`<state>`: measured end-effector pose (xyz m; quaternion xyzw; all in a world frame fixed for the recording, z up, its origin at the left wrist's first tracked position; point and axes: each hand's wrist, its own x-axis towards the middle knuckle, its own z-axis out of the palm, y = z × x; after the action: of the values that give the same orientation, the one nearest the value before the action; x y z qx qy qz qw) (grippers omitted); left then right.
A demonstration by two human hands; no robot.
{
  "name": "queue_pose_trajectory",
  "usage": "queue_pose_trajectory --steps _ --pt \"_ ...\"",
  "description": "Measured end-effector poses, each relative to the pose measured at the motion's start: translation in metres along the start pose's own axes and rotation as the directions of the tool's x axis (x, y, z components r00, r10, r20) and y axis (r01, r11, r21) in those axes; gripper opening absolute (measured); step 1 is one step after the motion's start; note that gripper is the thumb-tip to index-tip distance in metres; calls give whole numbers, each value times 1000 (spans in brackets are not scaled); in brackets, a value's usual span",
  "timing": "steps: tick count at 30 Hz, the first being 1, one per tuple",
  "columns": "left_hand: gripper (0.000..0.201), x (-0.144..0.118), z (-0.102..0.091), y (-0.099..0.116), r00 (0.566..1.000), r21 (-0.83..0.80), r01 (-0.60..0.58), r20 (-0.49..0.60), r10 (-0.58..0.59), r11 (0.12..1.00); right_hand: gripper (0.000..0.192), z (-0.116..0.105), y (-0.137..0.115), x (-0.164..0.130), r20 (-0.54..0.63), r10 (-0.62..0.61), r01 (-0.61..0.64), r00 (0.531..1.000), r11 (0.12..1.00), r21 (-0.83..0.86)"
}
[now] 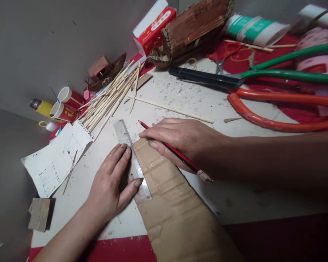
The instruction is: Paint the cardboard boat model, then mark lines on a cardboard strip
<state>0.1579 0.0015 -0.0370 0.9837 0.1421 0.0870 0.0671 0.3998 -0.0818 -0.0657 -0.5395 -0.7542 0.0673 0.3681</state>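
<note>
Here the cardboard (175,214) overhangs the near tabletop (235,203) edge. The left hand (113,185), fingers spread flat, presses the ruler (131,160) along its left edge; the right hand (183,142) grips a pencil (190,164), tip at the ruler. Beyond, bare tabletop, then sticks (109,100) and shears (224,78).

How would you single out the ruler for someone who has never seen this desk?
Start at the brown cardboard sheet in the foreground. Along its left edge, pinned under the left hand, lies the ruler. It is the only clear plastic strip, unlike the red pencil nearby.
</note>
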Motion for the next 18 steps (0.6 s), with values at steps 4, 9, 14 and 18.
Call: queue_pose_trajectory --steps 4,9,14,18 --pt "67 0 0 0 1000 -22 13 -4 -13 1000 27 3 2 -1 -21 -21 21 1000 1000 -8" --pt "68 -1 1 -1 999 -37 34 -6 -34 999 26 6 5 -2 -53 -35 34 998 999 -19" --pt "70 -3 2 -1 999 -43 43 -6 -43 998 29 6 5 -4 -73 -49 49 996 999 4" --pt "70 -3 3 -1 999 -54 39 -15 -40 998 30 6 4 -4 -73 -56 56 996 998 5"
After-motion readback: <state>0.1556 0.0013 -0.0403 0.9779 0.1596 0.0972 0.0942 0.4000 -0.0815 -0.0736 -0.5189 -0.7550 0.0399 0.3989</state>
